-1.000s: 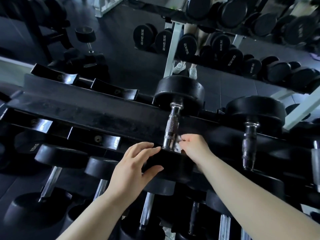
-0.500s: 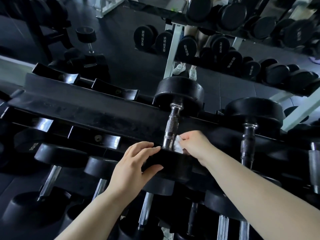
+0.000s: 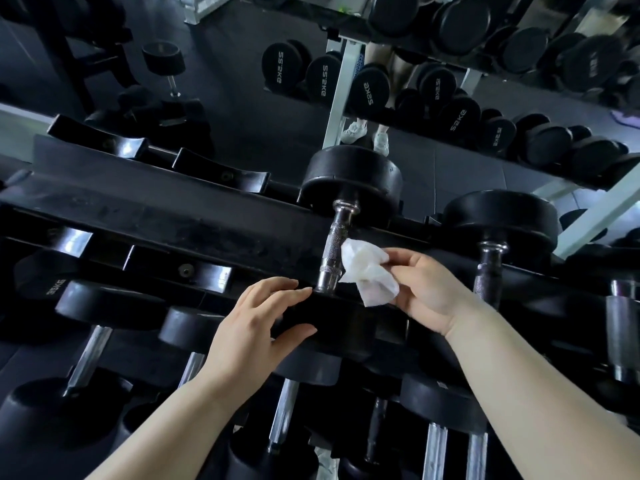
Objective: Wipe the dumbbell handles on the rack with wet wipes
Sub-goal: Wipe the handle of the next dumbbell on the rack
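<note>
My right hand [image 3: 429, 285] pinches the wet wipe [image 3: 367, 271], which sticks out left of my fingers, touching the right side of the dumbbell handle [image 3: 333, 249]. My left hand [image 3: 254, 327] rests, fingers straight, on the near head [image 3: 341, 322].

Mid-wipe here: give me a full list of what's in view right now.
Wet wipe: one, white, crumpled, at the middle handle.
Middle dumbbell: one, black heads, silver handle, top tier.
Right dumbbell: one, black, dark handle, same tier.
Lower dumbbells: several, black, chrome handles, tier below.
Rack: one, black, across the view.
Empty cradles: several, glossy black, rack's left.
Far dumbbells: many, black, white-framed rack behind.
Left hand: one, rests on middle dumbbell's near head.
Right hand: one, pinches the wet wipe.
</note>
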Motion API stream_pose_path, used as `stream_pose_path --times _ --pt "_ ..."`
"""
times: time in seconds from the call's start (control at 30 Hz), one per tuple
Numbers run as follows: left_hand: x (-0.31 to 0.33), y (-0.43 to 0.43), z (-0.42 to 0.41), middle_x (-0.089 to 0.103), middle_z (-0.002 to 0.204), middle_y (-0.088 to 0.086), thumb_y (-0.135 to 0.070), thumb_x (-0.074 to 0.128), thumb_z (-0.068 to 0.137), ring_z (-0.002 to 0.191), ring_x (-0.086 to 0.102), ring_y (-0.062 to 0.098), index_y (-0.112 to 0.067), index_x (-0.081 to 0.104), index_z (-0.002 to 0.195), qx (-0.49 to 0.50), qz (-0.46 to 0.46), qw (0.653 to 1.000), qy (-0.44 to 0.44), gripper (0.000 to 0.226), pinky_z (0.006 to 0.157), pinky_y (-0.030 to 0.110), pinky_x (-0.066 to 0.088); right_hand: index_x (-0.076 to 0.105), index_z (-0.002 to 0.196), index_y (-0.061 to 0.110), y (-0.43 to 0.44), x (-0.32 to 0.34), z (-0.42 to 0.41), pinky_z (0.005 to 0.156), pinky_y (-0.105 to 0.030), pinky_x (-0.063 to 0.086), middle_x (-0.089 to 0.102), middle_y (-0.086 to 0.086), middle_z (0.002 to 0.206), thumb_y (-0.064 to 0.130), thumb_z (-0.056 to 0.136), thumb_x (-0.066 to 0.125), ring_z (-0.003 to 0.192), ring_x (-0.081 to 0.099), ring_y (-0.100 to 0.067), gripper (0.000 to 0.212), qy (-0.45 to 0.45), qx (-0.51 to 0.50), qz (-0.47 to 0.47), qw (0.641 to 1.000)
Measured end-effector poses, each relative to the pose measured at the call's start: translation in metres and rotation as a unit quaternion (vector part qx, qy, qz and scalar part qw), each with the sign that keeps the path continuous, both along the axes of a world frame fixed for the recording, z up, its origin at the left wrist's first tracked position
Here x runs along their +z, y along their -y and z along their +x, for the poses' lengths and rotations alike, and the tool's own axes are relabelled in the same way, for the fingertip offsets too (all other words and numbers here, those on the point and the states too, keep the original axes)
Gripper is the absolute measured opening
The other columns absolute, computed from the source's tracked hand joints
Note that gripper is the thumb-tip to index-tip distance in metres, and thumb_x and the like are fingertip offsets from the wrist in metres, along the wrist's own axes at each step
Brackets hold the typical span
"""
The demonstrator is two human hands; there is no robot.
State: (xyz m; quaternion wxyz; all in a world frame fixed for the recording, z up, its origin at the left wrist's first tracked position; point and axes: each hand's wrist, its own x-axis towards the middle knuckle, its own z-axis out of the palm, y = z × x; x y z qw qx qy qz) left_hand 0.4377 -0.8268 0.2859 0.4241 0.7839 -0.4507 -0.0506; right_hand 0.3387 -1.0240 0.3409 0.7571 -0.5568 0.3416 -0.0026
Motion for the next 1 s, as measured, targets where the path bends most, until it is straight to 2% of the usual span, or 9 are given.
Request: stream_pose_path --times 0.1,0.2,0.4,0.5,0.57,0.67,0.83,0.9,1.0 --pt "0.001 0.0 0.0 0.043 0.116 -0.018 -0.052 0.048 0.071 0.101 0.046 0.001 -0.036 0.048 0.111 -0.001 0.005 1.0 -0.006 0.042 0.074 0.008 0.034 0.062 0.077 0.015 0.001 0.005 0.017 0.055 -0.018 0.049 0.063 0.001 0.066 -0.015 0.084 0.035 0.061 0.059 -0.009 0.042 -0.064 0.102 -0.124 0.985" --pt "0.0 0.0 -0.001 0.042 0.117 -0.017 -0.053 0.048 0.071 0.103 0.045 0.001 -0.037 0.047 0.111 0.0 0.006 1.0 -0.008 0.042 0.074 0.008 0.034 0.065 0.08 0.017 0.006 0.004 0.036 0.062 -0.014 0.041 0.06 0.001 0.079 -0.006 0.082 0.041 0.076 0.052 -0.009 0.033 -0.121 0.132 -0.348 0.92" --pt "0.0 -0.001 -0.002 0.045 0.115 -0.017 -0.051 0.049 0.072 0.102 0.044 -0.001 -0.038 0.051 0.107 0.001 -0.003 1.0 -0.018 0.038 0.074 -0.001 0.037 0.067 0.099 0.001 -0.006 -0.015 0.059 0.068 -0.008 0.032 0.061 -0.009 0.104 -0.008 0.083 0.047 0.091 0.057 -0.017 0.028 -0.004 0.001 -0.643 0.766" --pt "0.0 -0.001 -0.002 0.043 0.116 -0.018 -0.052 0.049 0.072 0.097 0.041 -0.005 -0.039 0.05 0.108 0.003 0.002 1.0 -0.02 0.038 0.077 -0.005 0.033 0.068 0.076 -0.002 -0.015 -0.032 0.068 0.06 -0.014 0.04 0.063 -0.016 0.079 -0.001 0.073 0.058 0.066 0.064 -0.025 0.011 0.048 0.029 -0.732 0.678" --pt "0.0 -0.001 -0.002 0.042 0.116 -0.018 -0.052 0.048 0.072 0.097 0.04 -0.006 -0.04 0.05 0.108 0.002 0.003 1.0 -0.02 0.038 0.077 -0.004 0.033 0.069 0.072 0.0 -0.015 -0.039 0.066 0.065 -0.02 0.044 0.062 -0.014 0.072 0.014 0.076 0.053 0.063 0.063 -0.027 0.022 0.071 0.064 -0.724 0.683" --pt "0.0 -0.002 -0.001 0.043 0.116 -0.018 -0.05 0.049 0.073 0.101 0.043 -0.002 -0.039 0.05 0.108 0.003 0.002 1.0 -0.012 0.037 0.079 0.003 0.034 0.07 0.088 -0.001 -0.01 -0.04 0.055 0.065 -0.02 0.046 0.063 -0.016 0.083 0.027 0.066 0.067 0.074 0.061 -0.029 0.036 0.051 0.126 -0.698 0.703" --pt "0.0 -0.002 -0.001 0.043 0.116 -0.019 -0.051 0.049 0.072 0.099 0.041 -0.006 -0.04 0.05 0.108 0.0 0.002 1.0 -0.025 0.038 0.074 -0.007 0.033 0.071 0.092 0.0 -0.004 -0.03 0.066 0.073 -0.023 0.043 0.062 -0.015 0.095 0.006 0.082 0.063 0.085 0.061 -0.027 0.014 0.019 0.084 -0.637 0.766" --pt "0.0 -0.002 -0.001 0.043 0.115 -0.02 -0.051 0.049 0.072 0.098 0.04 -0.007 -0.04 0.05 0.108 0.0 0.0 1.0 -0.026 0.038 0.075 -0.007 0.032 0.072 0.085 0.0 -0.005 -0.029 0.069 0.072 -0.024 0.045 0.064 -0.015 0.091 0.005 0.084 0.057 0.081 0.063 -0.027 0.016 0.028 0.098 -0.656 0.748" --pt "0.0 -0.001 -0.001 0.043 0.115 -0.02 -0.051 0.049 0.072 0.098 0.04 -0.006 -0.04 0.05 0.107 -0.002 0.0 1.0 -0.026 0.037 0.076 -0.004 0.033 0.069 0.067 0.005 -0.014 -0.035 0.056 0.06 -0.023 0.042 0.064 -0.011 0.068 0.004 0.075 0.053 0.056 0.063 -0.024 0.018 0.09 0.213 -0.697 0.679"
